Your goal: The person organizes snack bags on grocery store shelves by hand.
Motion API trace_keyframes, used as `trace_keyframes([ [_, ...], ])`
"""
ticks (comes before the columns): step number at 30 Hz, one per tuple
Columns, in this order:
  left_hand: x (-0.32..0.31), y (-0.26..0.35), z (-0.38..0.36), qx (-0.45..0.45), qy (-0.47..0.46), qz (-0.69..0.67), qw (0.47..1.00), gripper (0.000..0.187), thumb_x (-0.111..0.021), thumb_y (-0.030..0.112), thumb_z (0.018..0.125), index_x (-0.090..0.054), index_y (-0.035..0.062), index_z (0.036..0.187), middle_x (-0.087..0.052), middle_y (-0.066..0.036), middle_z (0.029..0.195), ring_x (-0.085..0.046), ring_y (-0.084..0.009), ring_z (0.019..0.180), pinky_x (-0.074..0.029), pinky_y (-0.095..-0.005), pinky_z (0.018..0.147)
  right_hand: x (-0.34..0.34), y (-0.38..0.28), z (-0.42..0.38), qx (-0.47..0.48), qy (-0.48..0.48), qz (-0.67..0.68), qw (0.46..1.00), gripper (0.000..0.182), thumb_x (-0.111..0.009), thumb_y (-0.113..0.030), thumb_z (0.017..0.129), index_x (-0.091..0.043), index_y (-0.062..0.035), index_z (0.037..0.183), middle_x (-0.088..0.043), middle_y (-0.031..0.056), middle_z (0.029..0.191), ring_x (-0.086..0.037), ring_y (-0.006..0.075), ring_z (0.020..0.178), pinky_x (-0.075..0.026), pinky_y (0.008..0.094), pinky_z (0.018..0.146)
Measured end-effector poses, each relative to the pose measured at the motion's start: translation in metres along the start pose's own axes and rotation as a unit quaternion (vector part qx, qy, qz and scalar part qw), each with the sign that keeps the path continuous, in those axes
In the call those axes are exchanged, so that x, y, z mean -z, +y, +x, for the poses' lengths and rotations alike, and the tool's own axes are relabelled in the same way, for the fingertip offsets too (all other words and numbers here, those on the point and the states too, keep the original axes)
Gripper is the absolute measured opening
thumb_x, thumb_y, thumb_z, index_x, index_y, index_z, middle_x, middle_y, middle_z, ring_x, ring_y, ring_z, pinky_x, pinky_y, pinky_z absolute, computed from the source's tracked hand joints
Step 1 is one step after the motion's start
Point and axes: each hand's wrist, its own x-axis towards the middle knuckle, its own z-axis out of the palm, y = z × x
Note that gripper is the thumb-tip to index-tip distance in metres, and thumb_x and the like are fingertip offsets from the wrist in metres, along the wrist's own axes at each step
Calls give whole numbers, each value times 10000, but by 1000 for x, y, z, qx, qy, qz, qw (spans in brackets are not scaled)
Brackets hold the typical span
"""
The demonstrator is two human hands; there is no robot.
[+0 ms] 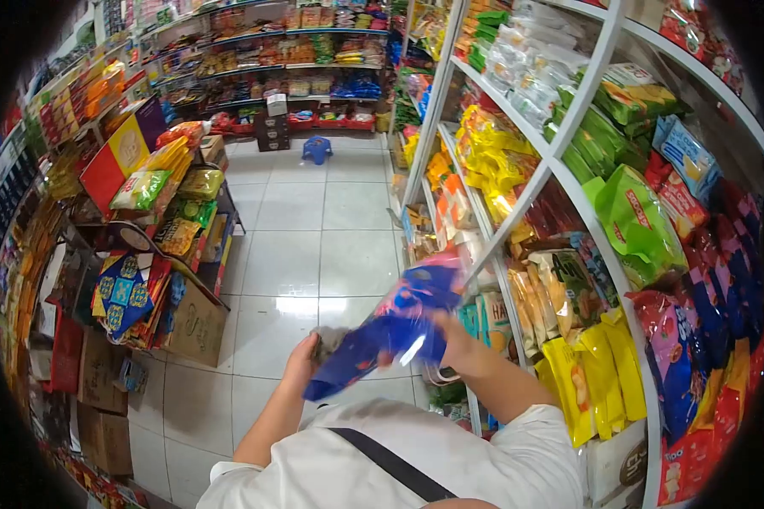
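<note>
My right hand (452, 341) grips a shiny blue and pink snack bag (412, 310), tilted in front of my body and blurred by motion. Beside the bag's lower left end, my left hand (300, 363) is closed on a crumpled grey cloth (329, 341). Some fingers show against the bag's lower edge; the rest are hidden. Similar blue and pink bags (672, 360) stand on the shelf to my right.
A white metal shelf frame (518, 197) with packed snacks rises close on my right, including yellow bags (581, 382). Cardboard boxes (197, 327) and stacked packets line the left. Down the tiled aisle (284, 204) stands a small blue stool (317, 149).
</note>
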Motion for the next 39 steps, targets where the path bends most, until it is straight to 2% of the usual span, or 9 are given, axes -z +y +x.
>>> trace_keyframes([
  [3,30,2,-15,-15,154,253,955,413,-439,292,879,-457,-34,1133,-596,-69,827,-564,-195,733,-442,-289,685,50,78,10,-23,32,435,900,600,-265,-503,853,-555,11,961,-602,199,934,-583,327,861,-432,430,827],
  [8,63,-7,-54,-118,192,519,824,466,-573,120,746,-445,32,1185,-523,-15,653,-475,-137,566,-410,-269,566,31,129,10,-209,140,440,862,546,-303,-421,844,-543,53,969,-598,201,938,-583,318,845,-435,417,815],
  [12,46,-3,-70,-71,-46,505,859,634,-641,99,673,-399,69,1257,-486,5,630,-458,-95,592,-413,-265,558,33,134,9,-169,96,414,889,586,-260,-444,858,-538,57,981,-590,208,975,-581,309,877,-427,408,838],
  [20,-2,7,-45,45,-153,560,813,314,-626,333,760,-581,23,738,-520,-37,626,-486,-107,597,-397,-262,527,44,114,14,-130,326,407,843,624,-211,-471,856,-532,61,917,-584,214,982,-551,327,938,-412,420,852],
  [22,4,-8,-24,27,-23,556,831,382,-544,395,805,-591,21,745,-536,-43,638,-494,-122,591,-404,-278,542,44,123,8,-91,272,428,857,577,-222,-480,869,-515,14,925,-578,203,985,-547,328,943,-415,422,847],
  [27,-7,-26,10,67,105,228,966,423,-393,401,882,-579,26,941,-600,-84,797,-558,-191,695,-447,-324,596,4,116,3,-41,280,294,913,468,-300,-456,901,-503,-43,986,-559,172,1019,-532,308,993,-425,407,850],
  [29,-36,-30,9,71,129,190,971,404,-374,378,893,-540,30,1013,-588,-109,887,-570,-211,768,-465,-333,633,-14,131,-9,5,164,-167,972,367,-484,-340,840,-480,-40,1051,-538,149,1065,-511,310,1021,-410,412,867],
  [33,-56,-43,1,139,137,7,981,422,-280,393,921,-485,65,1092,-556,-135,1020,-564,-259,922,-470,-400,759,-23,155,-24,80,91,-565,816,427,-652,-196,727,-473,-24,1074,-516,158,1083,-496,317,1024,-401,397,870],
  [39,-76,-29,-9,128,119,-28,984,450,-270,391,930,-374,43,1195,-474,-123,1152,-466,-258,1060,-392,-447,873,28,187,-39,21,255,-463,849,269,-580,-70,745,-509,-34,1002,-528,168,1021,-520,289,936,-419,341,823],
])
